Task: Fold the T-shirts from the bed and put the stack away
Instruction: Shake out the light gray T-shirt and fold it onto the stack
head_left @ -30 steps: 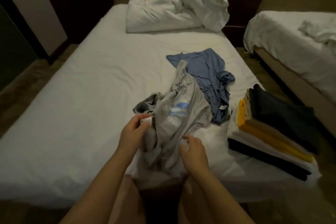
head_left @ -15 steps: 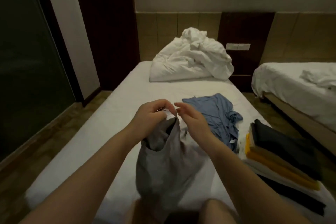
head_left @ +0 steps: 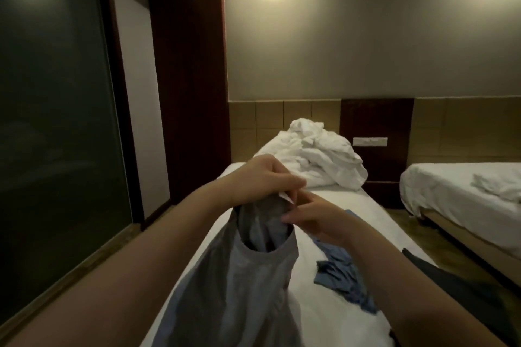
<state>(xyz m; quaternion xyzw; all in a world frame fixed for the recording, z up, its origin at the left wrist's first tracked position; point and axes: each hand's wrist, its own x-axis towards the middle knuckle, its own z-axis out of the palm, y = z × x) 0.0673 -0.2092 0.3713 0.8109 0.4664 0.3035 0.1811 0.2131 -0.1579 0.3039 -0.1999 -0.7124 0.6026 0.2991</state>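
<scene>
A grey T-shirt (head_left: 248, 284) hangs in the air in front of me, above the white bed (head_left: 332, 315). My left hand (head_left: 265, 180) grips its collar by the white label. My right hand (head_left: 313, 215) pinches the collar edge just to the right. A blue T-shirt (head_left: 344, 282) lies crumpled on the sheet behind my right forearm. Only the dark top of the folded stack (head_left: 451, 279) shows at the right, mostly hidden by my arm.
A heap of white bedding (head_left: 318, 160) sits at the head of the bed. A second bed (head_left: 462, 191) stands to the right across a narrow floor gap. A dark glass panel (head_left: 53, 121) and wooden column (head_left: 191, 87) line the left side.
Both hands have lifted the grey T-shirt by its collar from the bed to chest height. The view has tilted up toward the wall, so the folded stack has dropped almost out of frame.
</scene>
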